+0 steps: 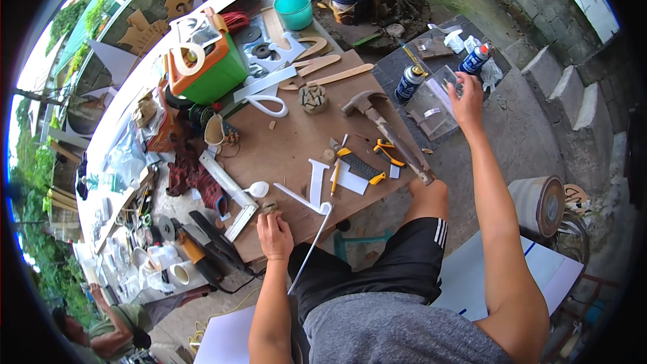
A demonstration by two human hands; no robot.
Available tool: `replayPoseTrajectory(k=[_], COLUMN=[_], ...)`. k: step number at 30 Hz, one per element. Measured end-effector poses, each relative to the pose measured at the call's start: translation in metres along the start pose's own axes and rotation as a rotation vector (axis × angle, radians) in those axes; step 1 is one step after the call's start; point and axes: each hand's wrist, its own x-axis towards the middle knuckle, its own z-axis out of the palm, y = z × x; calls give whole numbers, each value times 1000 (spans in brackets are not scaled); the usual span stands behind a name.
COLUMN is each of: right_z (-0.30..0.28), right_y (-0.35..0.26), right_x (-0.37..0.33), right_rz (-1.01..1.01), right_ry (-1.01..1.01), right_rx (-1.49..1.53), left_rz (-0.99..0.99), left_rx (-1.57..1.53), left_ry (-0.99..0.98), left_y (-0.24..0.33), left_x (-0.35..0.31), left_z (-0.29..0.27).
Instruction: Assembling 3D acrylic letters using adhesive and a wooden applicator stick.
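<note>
My left hand (274, 237) is at the near edge of the brown work board (269, 152), fingers curled together against a small round tan piece (270, 206). What they grip, if anything, is hidden. Stretched out to the right, my right hand (466, 100) has its fingers bent and apart, beside a clear plastic sheet (431, 109). Between my arms, a thin white strip (309, 256) with a bent top leans at the board's edge. White cut-out letter pieces (318, 182), a yellow-and-black utility knife (360, 165), a pencil (335, 177) and yellow-handled pliers (389, 153) lie on the board.
A hammer (387, 131) extends over the board's right edge. Two spray cans (410, 83) stand on a dark slab (397, 61). A green-and-orange box (209, 67), teal bucket (293, 10), metal square (232, 189) and angle grinder (189, 246) crowd the left. Another person (108, 330) is at lower left.
</note>
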Motion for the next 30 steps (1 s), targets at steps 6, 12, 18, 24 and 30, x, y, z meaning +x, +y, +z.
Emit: replayPoseTrajectory(k=[6, 12, 18, 24, 30], right_z=[-50, -49, -27, -22, -23], right_y=[-45, -55, -76, -77, -79], right_x=[-55, -187, -287, -277, -285], right_rz=[114, 373, 373, 211, 239], right_ry=[286, 215, -117, -310, -333], right_rx=[170, 164, 182, 45, 51], left_rz=[-33, -25, -38, 34, 15], left_rx=[-29, -51, -73, -108, -114], left_ry=[7, 7, 56, 106, 136], left_y=[0, -3, -3, -6, -11], left_x=[1, 0, -2, 2, -1], left_z=[-1, 0, 1, 9, 12])
